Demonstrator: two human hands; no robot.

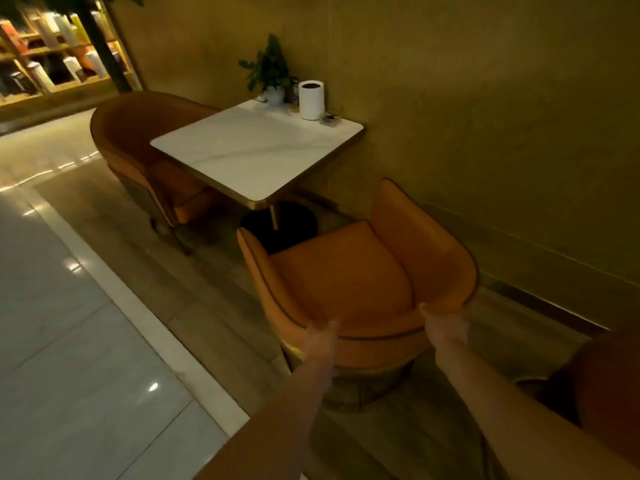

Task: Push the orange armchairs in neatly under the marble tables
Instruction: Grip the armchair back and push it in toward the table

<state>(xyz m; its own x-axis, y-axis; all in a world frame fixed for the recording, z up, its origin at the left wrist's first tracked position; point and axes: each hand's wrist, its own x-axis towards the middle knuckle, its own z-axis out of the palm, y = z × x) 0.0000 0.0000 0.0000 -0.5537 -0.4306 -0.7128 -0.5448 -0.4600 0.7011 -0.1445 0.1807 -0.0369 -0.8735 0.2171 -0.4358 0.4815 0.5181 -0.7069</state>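
Left hand (323,336) and right hand (445,327) gripping curved back rim of smooth orange armchair (346,278), thumbs hooking over top. Chair sitting near side of square marble table (256,147), not tucked under.

Pale tiled floor (86,323) lies open at nine o'clock; a mustard plaster wall (502,150) hems the orange upholstered armchair (346,282) at three, white marble-topped square table (256,150) blocking twelve.

Showing smooth, softly matt orange leather-like upholstery on the near armchair (346,278) and far armchair (138,140), gleaming as polished white marble edged in brassy metal on the table (249,147), mirroring lights in glossy pale floor tiles (69,323) at left, appearing rough and matt across the wall (485,116).
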